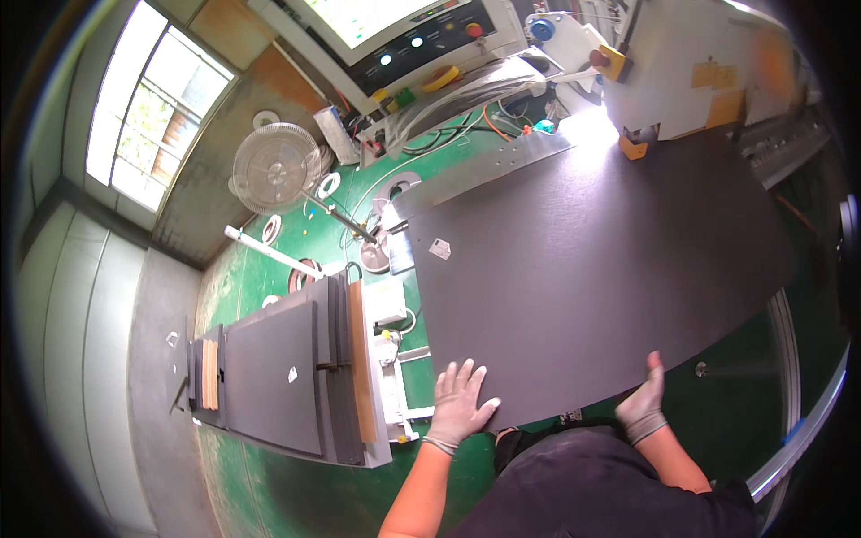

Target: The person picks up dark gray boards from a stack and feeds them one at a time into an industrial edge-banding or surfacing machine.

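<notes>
A large dark grey-brown panel (574, 269) with a small white label (440, 248) near its left edge lies in front of me. Its far side reaches under a white machine. My left hand (457, 403), in a thin pale glove, rests with spread fingers on the panel's near left corner. Farther right, my right hand (641, 403), gloved too, grips the near edge with the thumb over the top. The fingers of that hand are mostly hidden beneath the panel.
A stack of similar dark panels (273, 377) lies to the left. Beyond it are a standing fan (276, 168), edging rolls (272, 229) and loose cables on the green floor. A machine head (691, 81) and control panel (421, 45) stand at the back. A metal rail (803, 439) curves at right.
</notes>
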`<state>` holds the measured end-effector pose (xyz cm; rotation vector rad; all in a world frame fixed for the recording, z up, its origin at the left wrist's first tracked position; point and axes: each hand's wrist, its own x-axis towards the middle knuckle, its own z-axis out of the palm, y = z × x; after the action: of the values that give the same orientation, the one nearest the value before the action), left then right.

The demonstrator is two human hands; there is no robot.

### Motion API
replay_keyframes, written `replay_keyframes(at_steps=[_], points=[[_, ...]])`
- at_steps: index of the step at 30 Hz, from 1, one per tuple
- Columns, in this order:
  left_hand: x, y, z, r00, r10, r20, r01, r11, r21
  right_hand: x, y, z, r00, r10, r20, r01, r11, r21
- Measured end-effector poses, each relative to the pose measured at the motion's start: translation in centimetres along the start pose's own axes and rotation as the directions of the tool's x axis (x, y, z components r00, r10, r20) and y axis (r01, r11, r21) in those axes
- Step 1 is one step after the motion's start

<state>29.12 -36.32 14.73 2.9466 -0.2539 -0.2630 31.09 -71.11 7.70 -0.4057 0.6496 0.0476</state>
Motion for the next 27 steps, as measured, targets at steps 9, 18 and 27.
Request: replay_keyframes(at_steps=[9,18,27], points=[[2.4,-0.2,3.9,0.956,0.287,0.063,-0.272,0.945,-0.183,3.1,-3.2,0.2,0.99,0.052,-0.128,-0.039,0.994,0.103],[9.7,6.4,2.4,0.831,0.516,0.209,-0.511,0.856,-0.081,9.0,-11.3,-4.5,0.948,-0.249,-0.196,0.272,0.958,0.095],[13.0,12.1,3.0,0.819,0.573,0.032,-0.571,0.819,-0.051,5.2,-6.8,-1.3,0.98,-0.195,0.038,0.18,0.953,0.242]])
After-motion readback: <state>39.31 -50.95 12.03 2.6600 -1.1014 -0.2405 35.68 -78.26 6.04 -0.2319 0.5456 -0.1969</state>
